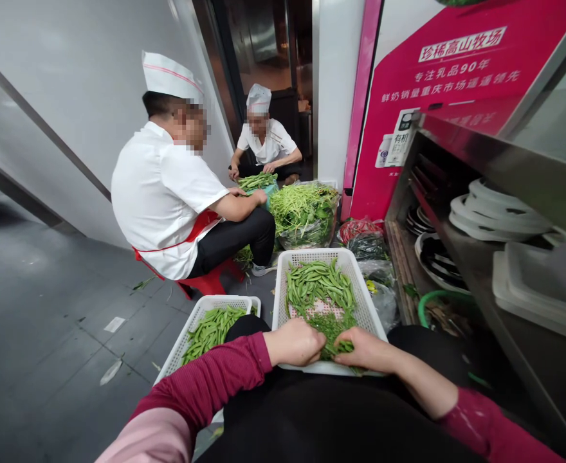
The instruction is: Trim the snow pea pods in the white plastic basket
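A white perforated basket (279, 305) sits in front of my lap with green pea pods (319, 283) at its far end. Fine green trimmings (328, 328) lie in its near half. My left hand (298, 341) is closed over the near left part of the basket; its curled fingers hide whatever is in them. At the near right, my right hand (367, 348) has its thumb and fingers closed on a green pea pod (345, 346), low over the trimmings.
A second white basket (181, 341) of pods (213, 331) stands at my left. Two co-workers in white caps sit ahead beside a large bag of greens (302, 212). At right are a metal shelf (500, 161) with plates (495, 212) and a green-rimmed bin (425, 305).
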